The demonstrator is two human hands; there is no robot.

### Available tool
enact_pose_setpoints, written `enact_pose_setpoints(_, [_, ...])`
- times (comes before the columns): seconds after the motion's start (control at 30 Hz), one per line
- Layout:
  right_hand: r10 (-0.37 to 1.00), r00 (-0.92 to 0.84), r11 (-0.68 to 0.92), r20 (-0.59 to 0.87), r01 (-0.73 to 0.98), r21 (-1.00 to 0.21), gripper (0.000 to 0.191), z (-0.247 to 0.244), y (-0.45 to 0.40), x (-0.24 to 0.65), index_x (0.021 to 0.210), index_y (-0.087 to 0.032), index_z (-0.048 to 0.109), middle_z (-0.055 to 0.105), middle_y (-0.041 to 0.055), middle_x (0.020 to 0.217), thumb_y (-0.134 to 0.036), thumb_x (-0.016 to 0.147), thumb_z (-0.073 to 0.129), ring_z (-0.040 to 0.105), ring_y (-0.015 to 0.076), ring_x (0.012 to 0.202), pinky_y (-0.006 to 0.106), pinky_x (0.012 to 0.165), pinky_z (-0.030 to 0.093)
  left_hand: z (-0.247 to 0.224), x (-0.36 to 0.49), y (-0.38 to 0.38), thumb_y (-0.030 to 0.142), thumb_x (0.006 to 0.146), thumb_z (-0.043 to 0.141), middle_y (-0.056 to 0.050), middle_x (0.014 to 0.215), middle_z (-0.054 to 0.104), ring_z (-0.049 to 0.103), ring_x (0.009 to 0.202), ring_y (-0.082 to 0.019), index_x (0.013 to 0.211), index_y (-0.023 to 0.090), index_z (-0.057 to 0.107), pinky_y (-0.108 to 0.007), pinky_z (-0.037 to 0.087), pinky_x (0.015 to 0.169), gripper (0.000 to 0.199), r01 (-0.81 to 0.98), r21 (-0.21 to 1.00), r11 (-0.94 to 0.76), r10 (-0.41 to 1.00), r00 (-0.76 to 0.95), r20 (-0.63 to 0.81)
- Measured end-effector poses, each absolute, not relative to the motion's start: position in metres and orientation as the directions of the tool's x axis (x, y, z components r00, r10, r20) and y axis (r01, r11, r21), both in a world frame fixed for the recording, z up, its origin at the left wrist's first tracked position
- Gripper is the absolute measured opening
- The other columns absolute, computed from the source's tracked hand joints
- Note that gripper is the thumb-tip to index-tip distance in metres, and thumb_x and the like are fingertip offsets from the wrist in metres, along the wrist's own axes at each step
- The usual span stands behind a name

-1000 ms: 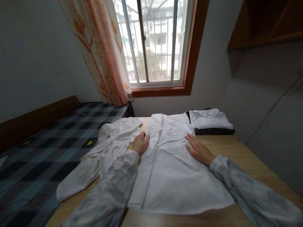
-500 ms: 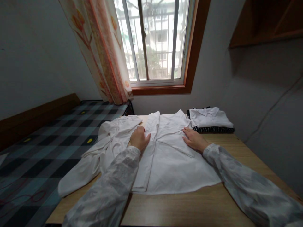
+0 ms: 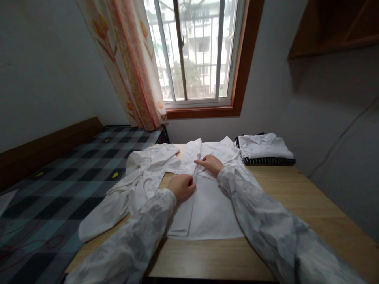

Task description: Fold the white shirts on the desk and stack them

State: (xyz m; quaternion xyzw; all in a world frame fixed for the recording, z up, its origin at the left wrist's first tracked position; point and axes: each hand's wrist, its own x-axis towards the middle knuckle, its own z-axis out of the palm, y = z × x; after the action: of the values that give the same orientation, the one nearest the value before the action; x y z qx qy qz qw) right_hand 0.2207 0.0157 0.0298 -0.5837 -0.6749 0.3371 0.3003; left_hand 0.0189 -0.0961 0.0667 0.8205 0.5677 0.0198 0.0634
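A white shirt (image 3: pixel 217 213) lies spread on the wooden table, with one side folded over into a long strip. My left hand (image 3: pixel 182 187) rests on that strip, its fingers curled closed at the fold edge. Farther up the same edge is my right hand (image 3: pixel 210 164), index finger pointing left and the other fingers bent, pinching the cloth as far as I can see. The fingertips of both hands are partly hidden. Left of the strip lies a second, rumpled white garment (image 3: pixel 142 173), whose sleeve-like end reaches toward the table's front left.
A folded white shirt (image 3: pixel 265 146) sits on black striped cloth (image 3: pixel 269 161) at the table's back right. To the left stands a bed with a checked cover (image 3: pixel 74 185). Behind are a window (image 3: pixel 201 59) and a flowered curtain (image 3: pixel 127 67). The wooden table (image 3: pixel 225 260) shows in front.
My right hand has moved left from the shirt's right side to the folded strip. My left hand has come slightly nearer and its fingers have curled in.
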Motion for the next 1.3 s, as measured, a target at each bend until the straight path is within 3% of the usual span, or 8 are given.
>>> enact_pose_setpoints(0.13, [0.992, -0.122, 0.033, -0.025, 0.449, -0.893, 0.029, 0.019, 0.030, 0.206, 0.061, -0.018, 0.067, 0.059, -0.0004, 0.051, -0.023, 0.081, 0.088, 0.061, 0.0163, 0.063, 0.024, 0.059, 0.039, 0.063, 0.028, -0.096, 0.030, 0.097, 0.061, -0.005, 0.082, 0.074, 0.064, 0.077, -0.020, 0.079, 0.022, 0.069, -0.033, 0.039, 0.071, 0.021, 0.887, 0.329, -0.324, 0.944, 0.323, 0.059])
enact_pose_setpoints(0.3, [0.994, -0.099, -0.017, -0.053, 0.337, -0.941, 0.027, 0.014, 0.035, 0.220, 0.074, -0.020, 0.062, 0.063, -0.0016, 0.056, -0.031, 0.095, 0.075, 0.056, 0.0116, 0.047, 0.021, 0.044, 0.039, 0.059, 0.049, -0.095, 0.032, 0.102, 0.056, -0.001, 0.076, 0.069, 0.060, 0.072, -0.017, 0.079, 0.020, 0.067, -0.031, 0.038, 0.067, 0.028, 0.761, 0.544, -0.353, 0.934, 0.319, 0.161])
enact_pose_setpoints(0.57, [0.974, -0.197, -0.023, -0.110, 0.398, -0.917, 0.038, 0.008, 0.019, 0.243, 0.065, -0.018, 0.067, 0.067, 0.0021, 0.058, -0.038, 0.095, 0.079, 0.048, 0.0095, 0.038, 0.023, 0.036, 0.033, 0.050, 0.056, -0.109, 0.070, 0.092, 0.071, -0.010, 0.085, 0.078, 0.072, 0.081, -0.028, 0.079, 0.022, 0.075, -0.036, 0.043, 0.070, 0.050, 0.888, 0.223, -0.401, 0.904, 0.423, -0.060])
enact_pose_setpoints(0.7, [0.970, -0.226, 0.019, -0.091, 0.441, -0.897, 0.037, 0.010, 0.019, 0.238, 0.060, -0.019, 0.062, 0.054, -0.0035, 0.047, -0.031, 0.088, 0.083, 0.042, 0.0088, 0.039, 0.024, 0.040, 0.026, 0.051, 0.061, -0.111, 0.049, 0.095, 0.066, -0.012, 0.088, 0.080, 0.073, 0.083, -0.029, 0.081, 0.022, 0.078, -0.037, 0.044, 0.070, 0.033, 0.892, 0.144, -0.428, 0.884, 0.447, -0.138])
enact_pose_setpoints(0.8, [0.975, -0.218, 0.076, -0.029, 0.457, -0.886, 0.035, 0.013, 0.021, 0.242, 0.063, -0.020, 0.060, 0.052, -0.0055, 0.049, -0.032, 0.090, 0.079, 0.046, 0.0102, 0.046, 0.024, 0.046, 0.029, 0.053, 0.062, -0.104, 0.037, 0.094, 0.065, -0.008, 0.086, 0.078, 0.068, 0.078, -0.024, 0.083, 0.022, 0.077, -0.034, 0.041, 0.067, 0.022, 0.846, 0.246, -0.473, 0.849, 0.512, -0.128])
enact_pose_setpoints(0.97, [0.981, -0.165, 0.175, 0.104, 0.514, -0.840, 0.034, 0.012, 0.021, 0.265, 0.065, -0.019, 0.064, 0.059, -0.0036, 0.058, -0.039, 0.090, 0.076, 0.055, 0.0138, 0.063, 0.025, 0.060, 0.036, 0.051, 0.067, -0.095, 0.039, 0.101, 0.059, -0.001, 0.076, 0.071, 0.058, 0.069, -0.017, 0.084, 0.020, 0.074, -0.030, 0.038, 0.065, 0.030, 0.699, 0.534, -0.476, 0.802, 0.593, -0.063])
enact_pose_setpoints(1.17, [0.986, -0.110, 0.164, 0.122, 0.595, -0.787, 0.015, -0.006, 0.007, 0.275, 0.086, -0.019, 0.076, 0.073, 0.0007, 0.071, -0.034, 0.088, 0.078, 0.068, 0.0196, 0.073, 0.029, 0.072, 0.044, 0.040, 0.074, -0.100, 0.044, 0.105, 0.062, -0.002, 0.085, 0.079, 0.066, 0.073, -0.018, 0.097, 0.022, 0.080, -0.030, 0.045, 0.069, 0.030, 0.616, 0.617, -0.490, 0.743, 0.665, -0.074])
enact_pose_setpoints(1.3, [0.962, -0.087, 0.253, 0.260, 0.650, -0.716, 0.040, -0.006, -0.013, 0.274, 0.123, -0.019, 0.070, 0.076, 0.0025, 0.090, -0.034, 0.087, 0.079, 0.071, 0.0236, 0.085, 0.034, 0.083, 0.054, 0.038, 0.055, -0.095, 0.032, 0.104, 0.060, -0.007, 0.107, 0.079, 0.071, 0.093, -0.022, 0.110, 0.023, 0.076, -0.033, 0.051, 0.084, 0.019, 0.701, 0.509, -0.500, 0.863, 0.453, 0.224])
